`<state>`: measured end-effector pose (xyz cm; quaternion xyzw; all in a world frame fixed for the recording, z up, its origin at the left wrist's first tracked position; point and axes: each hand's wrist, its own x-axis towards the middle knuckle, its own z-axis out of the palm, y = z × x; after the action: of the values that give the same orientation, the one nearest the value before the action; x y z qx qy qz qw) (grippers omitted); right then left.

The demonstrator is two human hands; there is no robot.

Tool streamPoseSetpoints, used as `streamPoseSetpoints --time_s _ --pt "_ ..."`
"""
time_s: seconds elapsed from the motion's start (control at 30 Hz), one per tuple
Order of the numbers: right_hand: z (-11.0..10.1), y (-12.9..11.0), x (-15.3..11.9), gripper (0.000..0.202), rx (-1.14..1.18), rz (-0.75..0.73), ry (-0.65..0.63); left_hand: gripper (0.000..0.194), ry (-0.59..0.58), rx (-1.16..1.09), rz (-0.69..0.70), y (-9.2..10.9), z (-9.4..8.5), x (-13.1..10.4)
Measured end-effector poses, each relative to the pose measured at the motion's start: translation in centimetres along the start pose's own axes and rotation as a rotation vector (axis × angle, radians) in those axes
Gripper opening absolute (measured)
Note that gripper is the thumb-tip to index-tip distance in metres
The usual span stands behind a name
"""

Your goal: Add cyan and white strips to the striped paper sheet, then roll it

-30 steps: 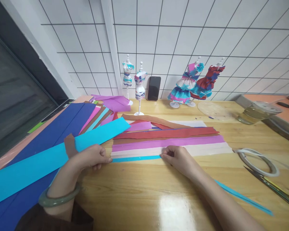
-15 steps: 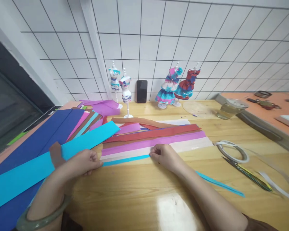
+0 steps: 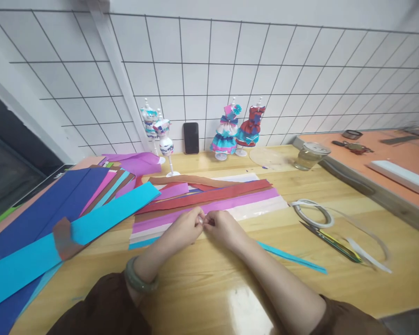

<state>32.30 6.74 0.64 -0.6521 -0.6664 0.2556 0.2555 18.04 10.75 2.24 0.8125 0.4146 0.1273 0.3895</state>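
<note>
My left hand (image 3: 186, 228) and my right hand (image 3: 226, 229) meet fingertip to fingertip, each closed in a pinch. They are over the near edge of layered crepe paper strips; whatever is between the fingers is too small and hidden to make out. Under my left wrist runs a narrow blue paper strip (image 3: 144, 243), its right part covered by my hands. Behind it lie a white strip (image 3: 258, 207), a purple strip (image 3: 244, 199) and a red strip (image 3: 212, 194). Another thin blue strip (image 3: 296, 259) lies to the right of my right forearm.
Wide blue paper (image 3: 108, 216) and dark blue sheets (image 3: 73, 188) cover the left side. Dress forms (image 3: 165, 142), a phone (image 3: 191, 138) and paper-dressed forms (image 3: 225, 137) stand by the tiled wall. On the right are a tape roll (image 3: 312, 214), scissors (image 3: 331, 242) and a cup (image 3: 310, 156).
My left hand has moved right, from the blue strip's left end to meet my right hand. My right hand stays near the strip's right part. The camera view has shifted.
</note>
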Motion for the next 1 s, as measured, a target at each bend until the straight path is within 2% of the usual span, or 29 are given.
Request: streamPoseSetpoints --time_s 0.07,0.3,0.53,0.7,0.83,1.0 --pt "-0.1 -0.1 0.0 0.015 0.009 -0.003 0.010 0.018 0.004 -0.013 -0.013 -0.4 0.4 0.4" --pt "-0.9 -0.4 -0.3 0.013 0.112 -0.021 -0.024 0.019 0.059 0.137 0.090 -0.6 0.4 -0.1" --pt "-0.5 1.5 0.6 0.011 0.325 0.049 -0.143 0.019 0.022 0.199 0.102 -0.2 0.2 -0.3" --pt "-0.8 2.0 1.3 0.022 0.486 0.116 -0.208 0.016 0.027 0.216 0.091 -0.5 0.4 -0.1" --pt "-2.0 1.4 1.2 0.034 0.563 0.128 -0.200 0.015 0.033 0.247 0.089 -0.7 0.4 -0.1" --pt "-2.7 1.5 1.3 0.037 0.765 0.150 -0.209 0.018 0.027 0.252 0.094 -0.5 0.3 -0.1"
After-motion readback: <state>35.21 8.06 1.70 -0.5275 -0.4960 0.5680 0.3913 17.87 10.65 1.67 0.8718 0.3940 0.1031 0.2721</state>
